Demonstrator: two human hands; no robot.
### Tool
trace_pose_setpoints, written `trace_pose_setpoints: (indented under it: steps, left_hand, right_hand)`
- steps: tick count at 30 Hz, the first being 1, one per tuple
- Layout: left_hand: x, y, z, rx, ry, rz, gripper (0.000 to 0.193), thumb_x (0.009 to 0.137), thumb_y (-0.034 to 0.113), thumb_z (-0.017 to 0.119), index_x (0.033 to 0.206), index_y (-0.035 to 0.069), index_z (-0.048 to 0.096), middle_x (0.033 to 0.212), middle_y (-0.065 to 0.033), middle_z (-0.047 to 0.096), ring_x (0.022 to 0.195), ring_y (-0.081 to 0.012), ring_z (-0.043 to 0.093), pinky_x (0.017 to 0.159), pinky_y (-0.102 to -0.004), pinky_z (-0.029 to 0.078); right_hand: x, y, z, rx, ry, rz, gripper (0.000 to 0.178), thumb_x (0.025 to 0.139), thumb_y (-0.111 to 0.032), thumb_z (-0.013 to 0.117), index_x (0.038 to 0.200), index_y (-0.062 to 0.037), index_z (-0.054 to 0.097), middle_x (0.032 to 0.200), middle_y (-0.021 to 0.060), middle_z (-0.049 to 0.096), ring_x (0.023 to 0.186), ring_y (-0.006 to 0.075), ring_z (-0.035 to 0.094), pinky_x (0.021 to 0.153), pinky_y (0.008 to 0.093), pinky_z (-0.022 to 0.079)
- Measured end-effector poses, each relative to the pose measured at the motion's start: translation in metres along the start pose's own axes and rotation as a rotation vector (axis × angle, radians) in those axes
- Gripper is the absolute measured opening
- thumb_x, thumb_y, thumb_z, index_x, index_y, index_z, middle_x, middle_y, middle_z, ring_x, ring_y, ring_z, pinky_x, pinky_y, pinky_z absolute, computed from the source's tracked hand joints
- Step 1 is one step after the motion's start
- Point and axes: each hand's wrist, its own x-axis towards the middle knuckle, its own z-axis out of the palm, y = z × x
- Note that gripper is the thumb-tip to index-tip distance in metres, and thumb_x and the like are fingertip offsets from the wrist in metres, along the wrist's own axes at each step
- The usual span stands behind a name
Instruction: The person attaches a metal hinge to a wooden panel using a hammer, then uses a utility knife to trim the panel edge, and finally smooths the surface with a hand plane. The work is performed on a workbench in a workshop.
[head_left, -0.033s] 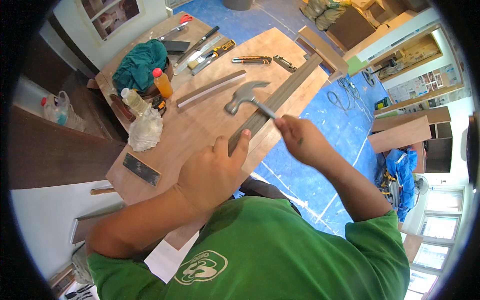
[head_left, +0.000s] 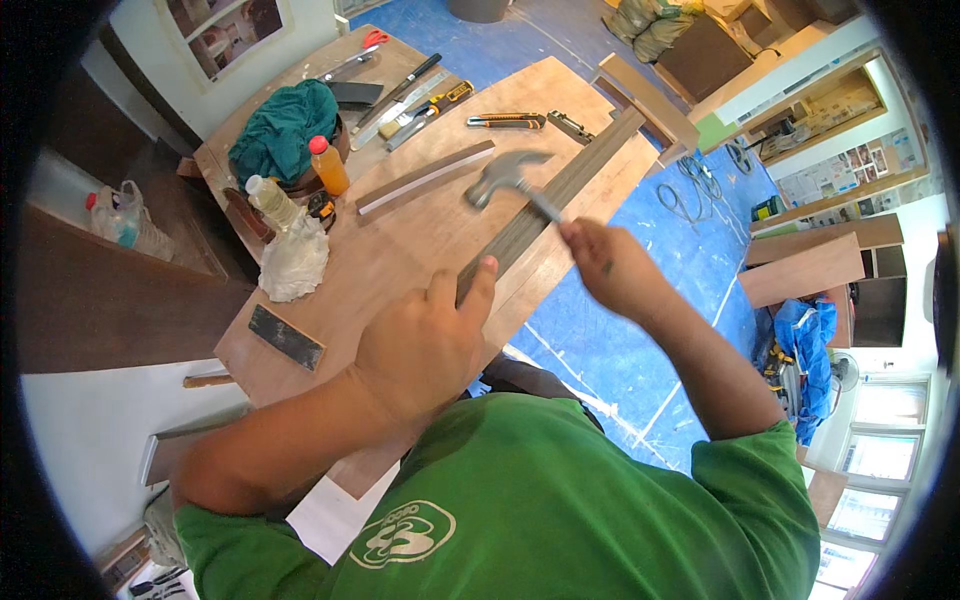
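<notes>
My right hand [head_left: 612, 268] is closed round the handle of a claw hammer [head_left: 508, 178], whose steel head hovers left of a long grey-brown wooden strip [head_left: 560, 195]. The hammer is slightly blurred. Around the near end of that strip my left hand [head_left: 425, 335] is closed, with fingertips on its edges; the palm side is hidden. The strip runs diagonally over a plywood worktop [head_left: 400, 250] to an upright wooden piece [head_left: 655, 115] at its far end. A shorter strip with a pale edge [head_left: 425, 178] lies to the left.
On the worktop are a utility knife [head_left: 507, 121], several hand tools, a green cloth [head_left: 287, 130], an orange drink bottle [head_left: 328, 167], a white plastic bag [head_left: 294, 260] and a dark sanding block [head_left: 285, 338]. Blue sheeting [head_left: 640, 290] covers the floor; cables [head_left: 690, 190] lie there.
The hammer and my right hand have shifted slightly up and to the right. My left hand stays on the wooden strip.
</notes>
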Motion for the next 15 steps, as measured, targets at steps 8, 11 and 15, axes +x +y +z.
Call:
trace_pose_setpoints:
  steps: [8, 11, 15]
  left_hand:
    - [-0.08, -0.012, -0.011, -0.137, 0.066, -0.063, 0.074, 0.093, 0.025, 0.065, 0.158, 0.006, 0.035, 0.123, -0.0207, 0.058, 0.095, -0.0378, 0.068, 0.079, -0.0449, 0.058]
    - [-0.131, -0.012, -0.019, -0.124, -0.01, -0.189, 0.078, 0.094, 0.03, 0.068, 0.159, 0.007, 0.034, 0.126, -0.0204, 0.059, 0.101, -0.0403, 0.067, 0.085, -0.0458, 0.057]
    - [-0.198, -0.022, -0.016, -0.057, 0.042, -0.321, 0.079, 0.09, 0.03, 0.074, 0.157, 0.007, 0.038, 0.127, -0.0221, 0.062, 0.109, -0.0421, 0.064, 0.093, -0.0471, 0.054]
  right_hand:
    - [0.02, 0.027, -0.04, 0.267, -0.123, 0.225, 0.049, 0.109, -0.046, 0.049, 0.091, -0.0014, 0.059, 0.06, 0.0076, 0.055, 0.05, 0.0196, 0.059, 0.049, 0.0357, 0.05]
    - [0.024, 0.04, -0.041, 0.466, -0.239, 0.146, 0.047, 0.108, -0.047, 0.052, 0.082, -0.0073, 0.05, 0.061, 0.0038, 0.052, 0.046, 0.0154, 0.057, 0.043, 0.0303, 0.048]
    - [0.024, 0.043, -0.03, 0.589, -0.204, 0.079, 0.045, 0.109, -0.046, 0.051, 0.086, -0.0071, 0.053, 0.063, 0.0022, 0.051, 0.047, 0.0145, 0.056, 0.043, 0.0292, 0.047]
